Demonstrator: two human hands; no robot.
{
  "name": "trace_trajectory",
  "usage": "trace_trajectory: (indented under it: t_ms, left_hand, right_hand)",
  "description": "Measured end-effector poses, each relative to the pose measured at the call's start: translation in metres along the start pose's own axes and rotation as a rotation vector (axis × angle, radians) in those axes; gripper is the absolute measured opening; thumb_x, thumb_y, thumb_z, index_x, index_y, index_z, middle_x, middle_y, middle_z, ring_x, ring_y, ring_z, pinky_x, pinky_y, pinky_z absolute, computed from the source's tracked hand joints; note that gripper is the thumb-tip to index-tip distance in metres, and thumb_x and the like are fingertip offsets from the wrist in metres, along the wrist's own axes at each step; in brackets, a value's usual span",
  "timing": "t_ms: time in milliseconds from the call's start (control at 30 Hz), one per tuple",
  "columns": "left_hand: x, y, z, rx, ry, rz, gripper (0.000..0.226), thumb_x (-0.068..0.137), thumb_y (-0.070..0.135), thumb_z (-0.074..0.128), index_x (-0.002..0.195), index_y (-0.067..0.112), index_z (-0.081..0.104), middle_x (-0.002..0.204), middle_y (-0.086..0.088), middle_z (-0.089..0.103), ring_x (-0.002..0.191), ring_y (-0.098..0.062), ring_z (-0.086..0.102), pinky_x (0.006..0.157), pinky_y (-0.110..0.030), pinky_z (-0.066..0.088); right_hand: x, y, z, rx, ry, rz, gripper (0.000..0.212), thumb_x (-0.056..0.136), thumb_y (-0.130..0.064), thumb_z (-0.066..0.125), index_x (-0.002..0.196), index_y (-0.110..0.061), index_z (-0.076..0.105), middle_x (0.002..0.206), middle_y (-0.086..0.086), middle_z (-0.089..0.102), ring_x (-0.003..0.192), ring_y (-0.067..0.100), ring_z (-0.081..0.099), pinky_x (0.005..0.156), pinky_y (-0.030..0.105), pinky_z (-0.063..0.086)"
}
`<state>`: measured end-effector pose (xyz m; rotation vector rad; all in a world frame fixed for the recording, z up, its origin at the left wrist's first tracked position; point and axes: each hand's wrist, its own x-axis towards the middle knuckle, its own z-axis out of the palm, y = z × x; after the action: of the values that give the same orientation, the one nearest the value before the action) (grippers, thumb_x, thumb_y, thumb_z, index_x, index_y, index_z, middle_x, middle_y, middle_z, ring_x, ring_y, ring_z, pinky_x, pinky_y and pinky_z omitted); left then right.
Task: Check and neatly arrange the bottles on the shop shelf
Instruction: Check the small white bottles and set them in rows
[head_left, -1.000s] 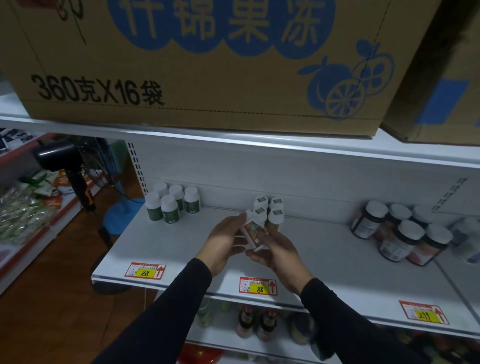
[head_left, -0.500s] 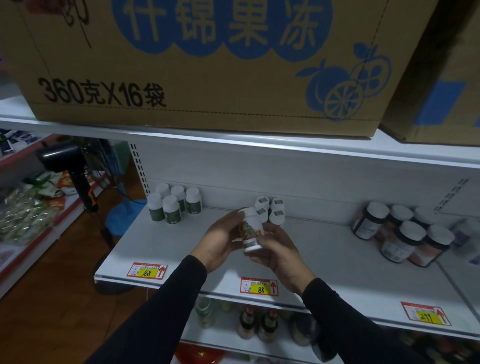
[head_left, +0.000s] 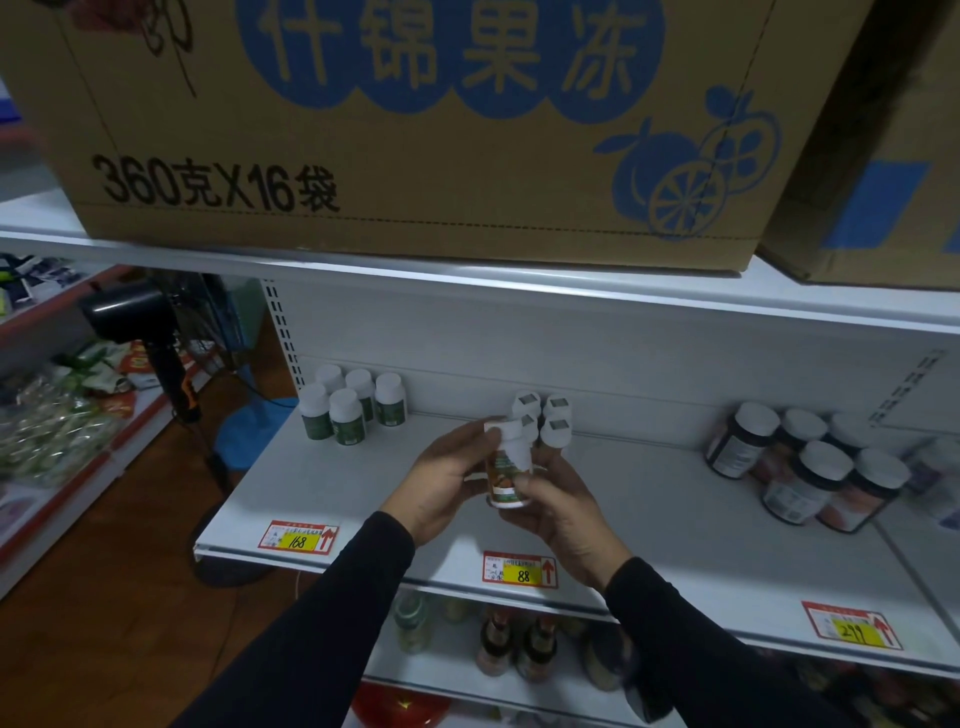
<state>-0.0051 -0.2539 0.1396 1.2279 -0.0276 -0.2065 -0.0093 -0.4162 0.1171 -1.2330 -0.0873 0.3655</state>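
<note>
A small white-capped bottle (head_left: 508, 467) with an orange and green label is upright between both hands, above the white shelf (head_left: 649, 499). My left hand (head_left: 441, 480) grips its left side, with the fingers up at the cap. My right hand (head_left: 558, 501) grips its lower right side. Just behind stand three matching white-capped bottles (head_left: 555, 423) near the back wall. A group of green-labelled bottles (head_left: 350, 410) stands at the shelf's back left. Several dark jars with white lids (head_left: 810, 467) stand at the right.
Big cardboard boxes (head_left: 415, 130) sit on the shelf above, close overhead. Price tags (head_left: 519, 569) line the shelf's front edge. More bottles (head_left: 514, 649) stand on the lower shelf. A black fan (head_left: 130, 317) and goods racks are at the left, over a wooden floor.
The bottle in my hands has turned from tilted to upright and risen a little. Both hands stay on it. The camera has shifted slightly.
</note>
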Motion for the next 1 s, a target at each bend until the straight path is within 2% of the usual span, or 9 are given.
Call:
trace_trajectory:
  t_ms: [67, 133, 267, 433, 600, 667, 800, 900, 1000]
  left_hand:
    - [-0.001, -0.001, -0.001, 0.009, -0.014, 0.024, 0.026, 0.089, 0.026, 0.066, 0.113, 0.018, 0.073, 0.113, -0.012, 0.071, 0.103, -0.026, 0.066, 0.087, -0.038, 0.050]
    - [-0.001, -0.002, -0.003, 0.041, -0.034, 0.061, 0.031, 0.084, 0.020, 0.070, 0.115, 0.017, 0.072, 0.117, -0.012, 0.070, 0.108, -0.027, 0.066, 0.090, -0.037, 0.051]
    - [-0.001, -0.004, -0.003, 0.139, -0.056, 0.116, 0.041, 0.071, 0.013, 0.080, 0.111, 0.018, 0.073, 0.116, -0.012, 0.071, 0.111, -0.031, 0.065, 0.101, -0.046, 0.048]
    - [-0.001, -0.007, -0.005, 0.172, -0.076, 0.122, 0.046, 0.065, 0.016, 0.083, 0.110, 0.019, 0.073, 0.114, -0.013, 0.071, 0.112, -0.033, 0.064, 0.098, -0.045, 0.051]
    - [-0.001, -0.007, -0.006, 0.205, -0.081, 0.126, 0.046, 0.065, 0.018, 0.084, 0.109, 0.018, 0.073, 0.114, -0.012, 0.071, 0.114, -0.032, 0.062, 0.097, -0.043, 0.052]
    - [0.001, -0.007, -0.005, 0.175, -0.049, 0.114, 0.039, 0.070, 0.014, 0.082, 0.107, 0.016, 0.073, 0.113, -0.012, 0.072, 0.110, -0.031, 0.065, 0.095, -0.042, 0.052]
    - [0.005, -0.006, -0.002, 0.065, 0.113, 0.008, 0.014, 0.089, 0.012, 0.068, 0.103, 0.011, 0.071, 0.102, -0.013, 0.074, 0.094, -0.028, 0.068, 0.082, -0.036, 0.053]
    - [0.006, -0.008, -0.002, 0.066, 0.154, -0.086, 0.016, 0.093, 0.019, 0.063, 0.103, 0.007, 0.068, 0.099, -0.014, 0.074, 0.086, -0.027, 0.068, 0.076, -0.035, 0.054]
    - [0.006, -0.012, -0.003, 0.081, 0.182, -0.179, 0.020, 0.095, 0.027, 0.061, 0.100, 0.008, 0.066, 0.093, -0.012, 0.071, 0.083, -0.023, 0.065, 0.073, -0.032, 0.053]
  right_hand:
    - [0.000, 0.001, -0.001, -0.025, -0.009, -0.009, 0.057, 0.075, -0.020, 0.069, 0.129, -0.008, 0.054, 0.121, 0.021, 0.065, 0.113, 0.039, 0.062, 0.097, 0.046, 0.053]
    - [0.000, 0.001, -0.002, -0.094, -0.017, -0.032, 0.056, 0.076, -0.021, 0.071, 0.129, -0.014, 0.056, 0.124, 0.015, 0.065, 0.116, 0.032, 0.063, 0.098, 0.047, 0.052]
    - [-0.002, 0.001, -0.003, -0.236, -0.020, -0.094, 0.055, 0.075, -0.023, 0.076, 0.128, -0.026, 0.060, 0.129, 0.002, 0.064, 0.116, 0.018, 0.064, 0.099, 0.041, 0.052]
    - [-0.005, -0.003, -0.003, -0.264, -0.026, -0.108, 0.048, 0.085, -0.005, 0.072, 0.127, -0.024, 0.059, 0.124, -0.001, 0.067, 0.109, 0.013, 0.066, 0.092, 0.028, 0.054]
    - [-0.005, -0.005, -0.005, -0.270, -0.024, -0.107, 0.047, 0.085, -0.004, 0.072, 0.127, -0.021, 0.059, 0.118, -0.001, 0.071, 0.108, 0.013, 0.067, 0.089, 0.026, 0.055]
    - [-0.004, -0.004, -0.005, -0.284, -0.013, -0.103, 0.045, 0.084, -0.012, 0.075, 0.126, -0.021, 0.061, 0.117, 0.001, 0.071, 0.108, 0.016, 0.067, 0.090, 0.029, 0.055]
    - [-0.005, -0.003, -0.001, -0.300, 0.021, -0.002, 0.045, 0.082, -0.043, 0.073, 0.118, -0.015, 0.066, 0.108, 0.009, 0.073, 0.100, 0.028, 0.070, 0.085, 0.038, 0.058]
    - [-0.006, -0.006, 0.002, -0.270, 0.034, 0.103, 0.046, 0.092, -0.047, 0.059, 0.108, -0.005, 0.069, 0.094, 0.018, 0.074, 0.080, 0.031, 0.072, 0.071, 0.033, 0.058]
    - [-0.004, -0.008, 0.007, -0.218, 0.068, 0.217, 0.056, 0.093, -0.056, 0.052, 0.104, -0.004, 0.069, 0.086, 0.020, 0.074, 0.069, 0.026, 0.070, 0.060, 0.028, 0.056]
